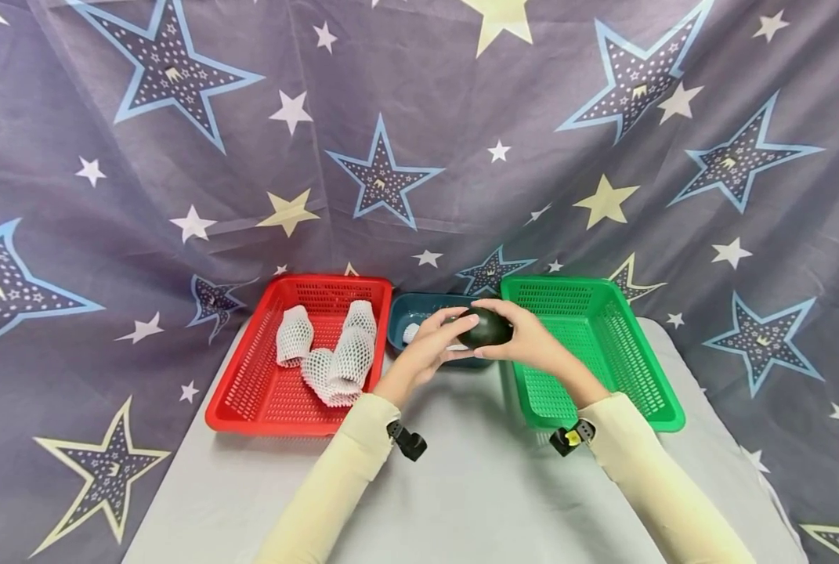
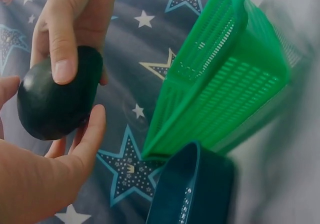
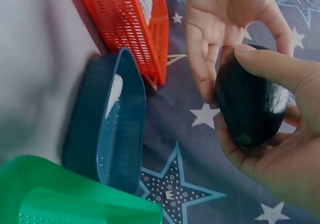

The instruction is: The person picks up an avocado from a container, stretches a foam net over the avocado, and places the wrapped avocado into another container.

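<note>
A dark green, smooth oval avocado [image 1: 487, 327] is held up over the dark blue basin [image 1: 429, 298]. My right hand [image 1: 532, 337] grips it from the right; in the right wrist view the thumb lies across the top of the avocado [image 3: 252, 101] and the fingers curl beneath. From the left, my left hand [image 1: 422, 345] reaches to its side with fingers spread and loosely bent. In the right wrist view the left hand [image 3: 225, 21] has its fingertips at the avocado's edge; whether they press on it is unclear.
Several white foam net sleeves [image 1: 294, 337] lie in the red basket [image 1: 230, 384] at left. A green basket [image 1: 645, 376] stands at right. The blue basin, between them, has a white piece [image 3: 115, 94] inside, partly hidden by my hands in the head view. A starry cloth [image 1: 419, 94] hangs behind.
</note>
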Action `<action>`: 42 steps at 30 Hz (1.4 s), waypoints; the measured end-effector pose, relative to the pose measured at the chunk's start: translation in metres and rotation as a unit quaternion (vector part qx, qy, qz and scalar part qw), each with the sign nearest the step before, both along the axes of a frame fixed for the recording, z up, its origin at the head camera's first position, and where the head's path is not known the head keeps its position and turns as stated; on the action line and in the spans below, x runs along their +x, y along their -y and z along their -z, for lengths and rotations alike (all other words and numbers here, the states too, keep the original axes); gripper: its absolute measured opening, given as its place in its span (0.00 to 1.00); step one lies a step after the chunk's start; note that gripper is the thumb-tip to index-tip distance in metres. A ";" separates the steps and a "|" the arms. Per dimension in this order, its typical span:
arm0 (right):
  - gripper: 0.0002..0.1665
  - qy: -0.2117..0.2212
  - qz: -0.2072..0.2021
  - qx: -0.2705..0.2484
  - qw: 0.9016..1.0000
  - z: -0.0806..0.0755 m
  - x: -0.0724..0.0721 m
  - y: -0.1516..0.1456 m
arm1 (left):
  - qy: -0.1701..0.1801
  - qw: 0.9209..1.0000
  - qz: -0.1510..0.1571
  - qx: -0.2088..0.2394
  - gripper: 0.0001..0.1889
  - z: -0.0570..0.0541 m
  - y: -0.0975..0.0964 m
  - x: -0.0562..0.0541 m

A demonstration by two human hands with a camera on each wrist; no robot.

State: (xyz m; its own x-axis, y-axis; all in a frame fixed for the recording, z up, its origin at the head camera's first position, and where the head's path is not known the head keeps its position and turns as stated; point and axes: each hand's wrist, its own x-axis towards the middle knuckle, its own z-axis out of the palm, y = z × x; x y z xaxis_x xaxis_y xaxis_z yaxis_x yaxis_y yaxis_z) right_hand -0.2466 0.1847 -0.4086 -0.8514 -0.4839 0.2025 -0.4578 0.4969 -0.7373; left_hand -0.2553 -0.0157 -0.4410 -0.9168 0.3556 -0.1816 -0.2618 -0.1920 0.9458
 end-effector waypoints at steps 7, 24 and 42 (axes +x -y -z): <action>0.46 -0.005 -0.002 0.016 1.000 0.005 0.001 0.014 | -0.013 0.999 0.023 -0.037 0.31 -0.002 0.018 0.001; 0.39 0.280 -0.010 -0.270 0.921 0.023 0.009 0.006 | -0.039 0.998 0.035 -0.019 0.24 0.002 0.038 0.001; 0.32 0.293 0.054 -0.286 0.911 0.037 0.011 0.012 | -0.002 0.995 0.069 -0.074 0.26 0.009 0.050 -0.004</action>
